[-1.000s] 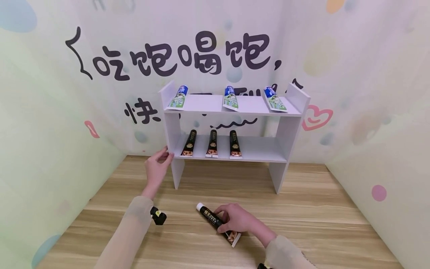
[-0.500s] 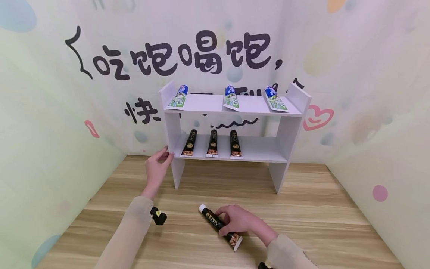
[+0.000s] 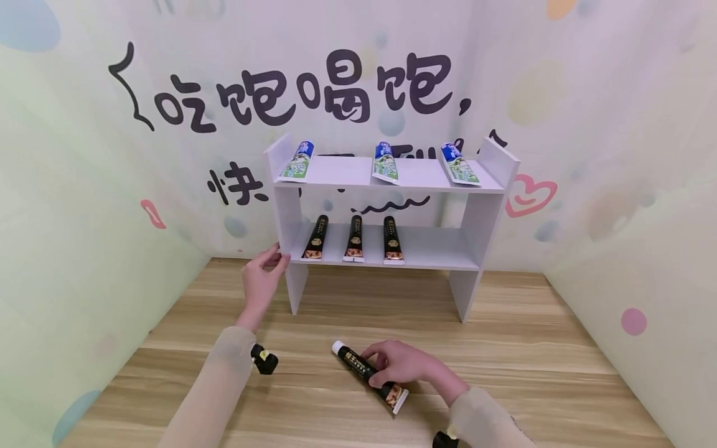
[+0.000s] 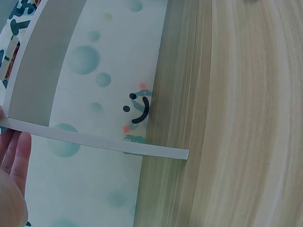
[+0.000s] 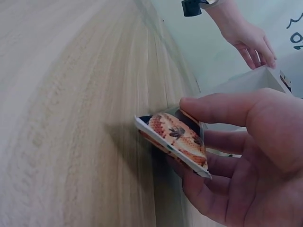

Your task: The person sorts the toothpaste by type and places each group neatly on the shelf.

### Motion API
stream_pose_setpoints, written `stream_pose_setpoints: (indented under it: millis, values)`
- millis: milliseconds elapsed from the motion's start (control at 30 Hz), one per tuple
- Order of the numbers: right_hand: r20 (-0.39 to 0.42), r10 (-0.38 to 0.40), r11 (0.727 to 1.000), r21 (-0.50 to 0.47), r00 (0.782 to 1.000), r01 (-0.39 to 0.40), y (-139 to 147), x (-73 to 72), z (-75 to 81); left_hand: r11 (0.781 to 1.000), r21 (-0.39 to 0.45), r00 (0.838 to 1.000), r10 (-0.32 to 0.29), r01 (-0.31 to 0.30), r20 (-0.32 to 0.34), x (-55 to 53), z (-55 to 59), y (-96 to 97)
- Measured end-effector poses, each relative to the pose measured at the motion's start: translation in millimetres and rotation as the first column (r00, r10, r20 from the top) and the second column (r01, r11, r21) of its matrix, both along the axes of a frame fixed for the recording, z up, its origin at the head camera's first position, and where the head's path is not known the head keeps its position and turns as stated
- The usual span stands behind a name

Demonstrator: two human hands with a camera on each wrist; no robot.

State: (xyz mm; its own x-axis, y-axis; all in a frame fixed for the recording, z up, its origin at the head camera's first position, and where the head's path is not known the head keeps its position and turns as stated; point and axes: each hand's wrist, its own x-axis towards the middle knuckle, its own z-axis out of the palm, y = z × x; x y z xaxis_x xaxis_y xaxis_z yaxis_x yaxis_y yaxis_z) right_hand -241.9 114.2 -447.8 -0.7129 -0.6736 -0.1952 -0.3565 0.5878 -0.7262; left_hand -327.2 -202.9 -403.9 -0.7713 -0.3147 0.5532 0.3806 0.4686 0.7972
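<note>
My right hand [image 3: 400, 362] holds a black toothpaste tube [image 3: 358, 367] with a white cap, thumb on one side and fingers on the other. The tube slants low over the wooden table, cap toward the shelf. In the right wrist view, its flat crimped end with a honeycomb picture [image 5: 175, 135] sticks out past my thumb. My left hand [image 3: 261, 280] pinches the left side panel of a white two-tier shelf [image 3: 386, 266] at lower-board height. In the left wrist view, fingertips [image 4: 22, 144] lie against that panel's outer face.
On the lower board lie three black tubes, including a middle one [image 3: 354, 239], left of a bare stretch [image 3: 437, 246]. The top board carries three blue-green tubes, one centred [image 3: 385, 163]. Printed cloth walls [image 3: 627, 186] enclose the wooden table [image 3: 538, 373].
My right hand and the black toothpaste tube have shifted slightly right and toward the near edge. The left hand stays on the shelf panel.
</note>
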Motion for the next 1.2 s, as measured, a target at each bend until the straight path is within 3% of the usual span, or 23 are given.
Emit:
stream_pose_setpoints:
  millis: [233, 700, 933, 1200]
  values:
    - [0.148, -0.027, 0.993, -0.109, 0.989, 0.043, 6, 0.6, -2.3, 1.000, 0.000, 1.000, -0.003, 0.003, 0.007, 2.2, 0.1, 0.3]
    - [0.281, -0.067, 0.958, -0.251, 0.957, 0.141, 12, -1.4, -7.6, 1.000, -0.012, 1.000, 0.015, -0.015, -0.003, 2.0, -0.7, 0.4]
    - [0.293, -0.085, 0.937, -0.301, 0.952, 0.176, 20, -0.6, 9.5, 1.000, -0.003, 1.000, 0.010, -0.010, -0.004, 0.5, -0.9, 0.3]
    - [0.200, -0.101, 0.926, -0.338, 0.975, 0.165, 33, -4.0, 32.7, 1.000, -0.007, 1.000, 0.010, -0.010, -0.014, 0.3, -1.2, -0.3]
